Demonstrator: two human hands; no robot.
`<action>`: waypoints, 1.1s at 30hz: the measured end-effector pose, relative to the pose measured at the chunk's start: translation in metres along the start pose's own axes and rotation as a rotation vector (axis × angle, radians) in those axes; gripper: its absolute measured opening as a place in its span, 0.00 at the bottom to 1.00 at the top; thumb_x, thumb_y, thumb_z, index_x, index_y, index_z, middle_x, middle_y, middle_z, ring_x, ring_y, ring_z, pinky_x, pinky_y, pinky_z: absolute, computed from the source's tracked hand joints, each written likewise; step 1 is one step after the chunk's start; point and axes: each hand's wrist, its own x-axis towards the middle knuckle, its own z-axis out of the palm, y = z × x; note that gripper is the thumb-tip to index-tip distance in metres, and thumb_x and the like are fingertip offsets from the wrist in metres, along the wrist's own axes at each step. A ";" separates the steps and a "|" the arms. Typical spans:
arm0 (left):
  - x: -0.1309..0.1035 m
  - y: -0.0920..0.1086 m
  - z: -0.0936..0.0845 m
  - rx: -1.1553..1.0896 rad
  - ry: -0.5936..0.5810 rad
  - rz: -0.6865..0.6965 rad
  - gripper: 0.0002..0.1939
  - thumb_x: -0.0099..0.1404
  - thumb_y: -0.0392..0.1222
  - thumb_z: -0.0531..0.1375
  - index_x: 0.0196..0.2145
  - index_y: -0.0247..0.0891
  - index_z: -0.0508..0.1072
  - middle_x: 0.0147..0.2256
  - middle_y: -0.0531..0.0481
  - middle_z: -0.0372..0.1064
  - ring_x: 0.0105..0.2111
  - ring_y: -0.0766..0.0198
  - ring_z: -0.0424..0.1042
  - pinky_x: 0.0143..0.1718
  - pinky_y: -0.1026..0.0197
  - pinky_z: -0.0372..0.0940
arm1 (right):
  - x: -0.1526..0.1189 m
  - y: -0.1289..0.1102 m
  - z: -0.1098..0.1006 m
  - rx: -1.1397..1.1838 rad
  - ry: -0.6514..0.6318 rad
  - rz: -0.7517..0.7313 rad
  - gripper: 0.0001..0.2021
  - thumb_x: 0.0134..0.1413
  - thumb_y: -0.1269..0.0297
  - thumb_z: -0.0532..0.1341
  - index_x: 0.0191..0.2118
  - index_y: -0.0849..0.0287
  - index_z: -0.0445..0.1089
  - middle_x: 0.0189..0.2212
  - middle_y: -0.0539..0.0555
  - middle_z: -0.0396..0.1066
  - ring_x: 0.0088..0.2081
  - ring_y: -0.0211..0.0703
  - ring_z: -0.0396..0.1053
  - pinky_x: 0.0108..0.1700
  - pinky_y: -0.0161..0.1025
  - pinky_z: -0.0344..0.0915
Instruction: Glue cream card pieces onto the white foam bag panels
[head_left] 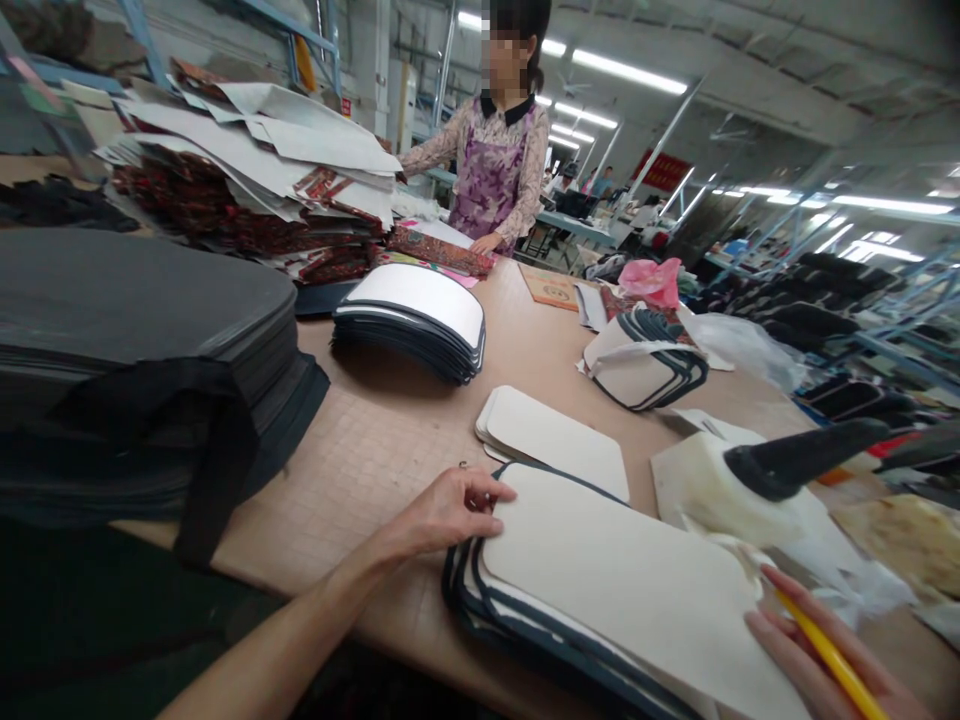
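Note:
A stack of dark-edged pieces lies in front of me, with a cream rounded panel (pixel 622 580) on top. My left hand (pixel 457 510) is at the panel's left corner, thumb and fingers closed on its edge. My right hand (pixel 817 650) is at the panel's right end, closed around a slim yellow handle (pixel 829 650); the tool's working end is not clear to me. Just beyond the stack lie several smaller cream panels (pixel 559 435). Right of them stands a whitish container (pixel 697 485) with a black, handle-like piece (pixel 802 460) across it.
A curved white-topped stack (pixel 416 305) and a tied bundle (pixel 645 370) sit farther back on the table (pixel 360 450). Thick dark sheets (pixel 135 290) rise at left, below piled patterned pieces (pixel 247 190). A person in a purple apron (pixel 491 190) stands across the table.

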 end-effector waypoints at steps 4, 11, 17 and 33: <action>0.000 0.001 -0.002 0.019 -0.018 -0.018 0.18 0.44 0.33 0.64 0.36 0.32 0.77 0.28 0.53 0.62 0.26 0.69 0.61 0.28 0.67 0.57 | -0.003 -0.019 0.003 0.095 -0.017 0.230 0.33 0.34 0.49 0.66 0.50 0.58 0.67 0.29 0.55 0.73 0.31 0.48 0.71 0.29 0.35 0.69; 0.001 0.010 -0.003 0.189 -0.024 -0.055 0.19 0.46 0.37 0.63 0.39 0.33 0.77 0.31 0.50 0.66 0.31 0.63 0.66 0.33 0.63 0.63 | -0.013 -0.031 0.009 0.200 -0.035 0.168 0.32 0.38 0.51 0.66 0.51 0.59 0.65 0.23 0.49 0.68 0.20 0.37 0.62 0.19 0.33 0.61; 0.009 0.003 -0.011 0.306 -0.037 -0.034 0.18 0.49 0.43 0.63 0.40 0.39 0.77 0.34 0.49 0.69 0.34 0.59 0.69 0.36 0.60 0.67 | -0.012 -0.028 0.016 0.234 -0.107 0.075 0.27 0.43 0.54 0.63 0.49 0.63 0.63 0.18 0.46 0.63 0.17 0.34 0.58 0.17 0.32 0.57; 0.008 0.006 -0.007 0.324 0.148 -0.092 0.23 0.43 0.54 0.67 0.37 0.44 0.78 0.38 0.49 0.74 0.38 0.53 0.71 0.42 0.59 0.67 | -0.015 -0.034 0.027 0.238 -0.024 0.118 0.24 0.46 0.54 0.61 0.47 0.63 0.65 0.23 0.50 0.69 0.16 0.34 0.58 0.16 0.33 0.58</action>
